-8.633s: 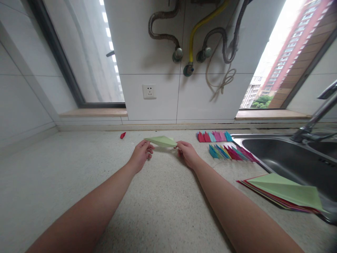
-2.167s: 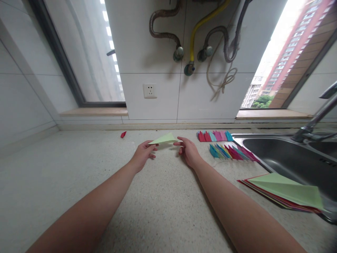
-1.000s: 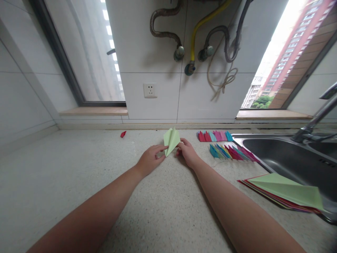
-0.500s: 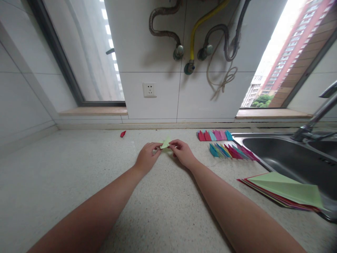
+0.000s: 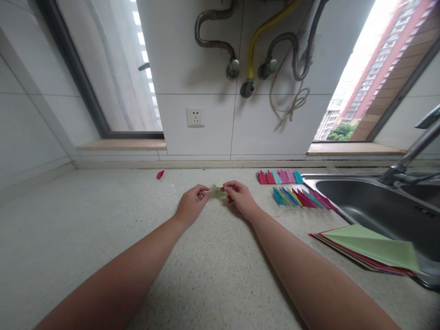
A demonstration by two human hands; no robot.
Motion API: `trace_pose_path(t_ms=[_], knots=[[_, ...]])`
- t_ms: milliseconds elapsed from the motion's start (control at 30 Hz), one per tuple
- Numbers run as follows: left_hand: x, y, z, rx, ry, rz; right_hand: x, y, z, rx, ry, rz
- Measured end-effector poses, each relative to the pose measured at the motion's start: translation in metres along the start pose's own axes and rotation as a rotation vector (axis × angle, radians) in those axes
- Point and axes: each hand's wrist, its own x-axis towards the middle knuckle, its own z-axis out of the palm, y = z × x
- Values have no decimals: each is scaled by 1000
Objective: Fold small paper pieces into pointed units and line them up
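Between my two hands, above the worktop, is a small piece of light green folded paper (image 5: 217, 191), smeared by motion so its folds do not show. My right hand (image 5: 238, 196) pinches its right side between thumb and fingertips. From the other side my left hand (image 5: 195, 202) closes thumb and forefinger at the paper's left edge. Right of my hands, small folded paper pieces in many colours stand in a back row (image 5: 280, 177) and a front row (image 5: 302, 197). One small red folded paper (image 5: 160, 174) lies apart at the back left.
A stack of coloured paper sheets (image 5: 369, 250), light green on top, lies at the right and overlaps the rim of the steel sink (image 5: 347, 213). A tap (image 5: 400, 169) rises behind the sink. The speckled worktop (image 5: 103, 220) meets a tiled wall with a socket (image 5: 195, 118) and pipes.
The green paper, a clear pointed shape before, has tipped down flatter and blurred between my fingers. My hands have barely shifted; the rows and the stack stay put.
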Motion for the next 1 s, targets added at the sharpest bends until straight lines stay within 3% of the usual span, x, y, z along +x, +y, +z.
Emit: trace_pose_path(t_ms=[767, 1000], knots=[[2, -5, 2, -3, -50, -64, 0, 1, -1, 38, -16, 15], [4, -9, 4, -12, -52, -17, 0, -2, -4, 68, 15, -2]])
